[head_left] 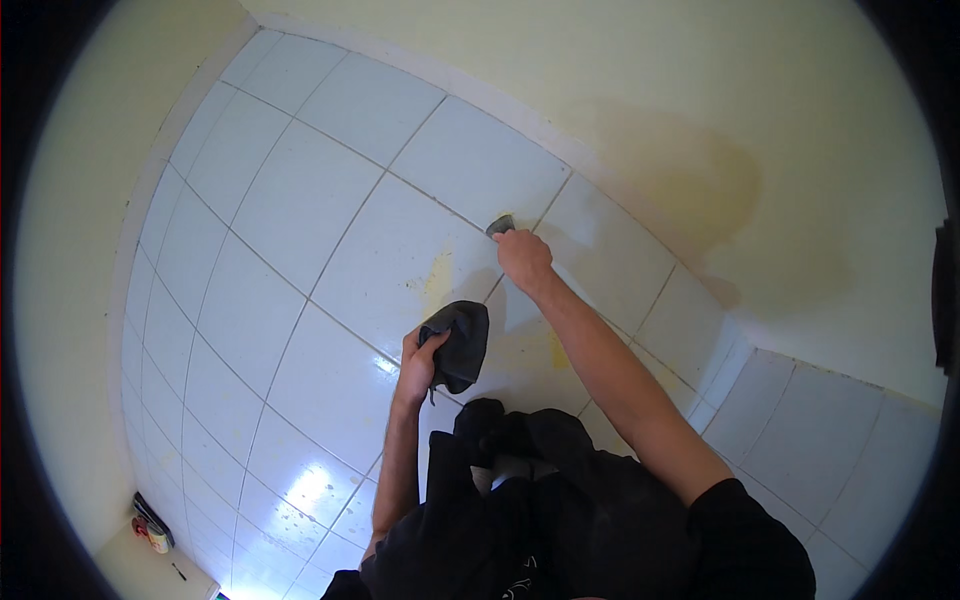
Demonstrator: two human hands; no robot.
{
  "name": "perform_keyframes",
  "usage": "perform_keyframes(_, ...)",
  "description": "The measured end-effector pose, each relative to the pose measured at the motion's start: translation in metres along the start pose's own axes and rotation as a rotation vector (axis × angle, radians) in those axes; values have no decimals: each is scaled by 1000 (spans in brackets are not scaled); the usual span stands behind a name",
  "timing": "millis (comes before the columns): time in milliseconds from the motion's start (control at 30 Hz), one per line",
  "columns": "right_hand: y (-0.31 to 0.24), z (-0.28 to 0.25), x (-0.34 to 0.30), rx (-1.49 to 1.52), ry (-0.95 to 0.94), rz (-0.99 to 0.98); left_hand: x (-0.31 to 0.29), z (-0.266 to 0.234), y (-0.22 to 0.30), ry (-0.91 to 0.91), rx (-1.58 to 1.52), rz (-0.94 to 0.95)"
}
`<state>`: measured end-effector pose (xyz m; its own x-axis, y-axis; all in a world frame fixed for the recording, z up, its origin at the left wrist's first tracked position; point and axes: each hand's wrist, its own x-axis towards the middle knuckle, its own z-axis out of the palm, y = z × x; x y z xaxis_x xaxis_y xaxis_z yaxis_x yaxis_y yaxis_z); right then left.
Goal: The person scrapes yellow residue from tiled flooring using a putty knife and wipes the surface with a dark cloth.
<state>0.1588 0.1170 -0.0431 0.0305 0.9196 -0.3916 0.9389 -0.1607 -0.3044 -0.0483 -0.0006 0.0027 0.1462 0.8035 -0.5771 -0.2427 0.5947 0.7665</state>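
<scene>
My right hand (525, 258) reaches forward with its fingers closed round a scraper. The scraper's grey blade (500, 226) rests on a white floor tile by a grout line, at a small yellow smear (507, 217). Nearer to me, my left hand (418, 365) grips a dark grey cloth (462, 345), thumb on top, held above the tiles. Between the hands and a little to the left lies a longer yellow paint-like stain (438, 278) with small crumbs beside it. Another yellow patch (558, 350) shows next to my right forearm. The scraper's handle is hidden in my fist.
A pale yellow wall (640, 90) runs along the far side, with a low skirting at its foot. To the right, a tiled strip (800, 420) continues past a corner. Several small items, including a black object (152, 520), lie at the lower left. My knees are below the hands.
</scene>
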Motion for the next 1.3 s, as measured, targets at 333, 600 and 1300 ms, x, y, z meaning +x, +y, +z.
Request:
perform_keyframes(333,3,4,4,-31,51,21,-4,-2,-3,-7,2,-6)
perform_keyframes(600,7,1,9,-40,31,-3,-5,0,0,-19,23,12)
perform_keyframes(1300,-2,-1,13,2,85,23,-5,1,0,-9,22,34)
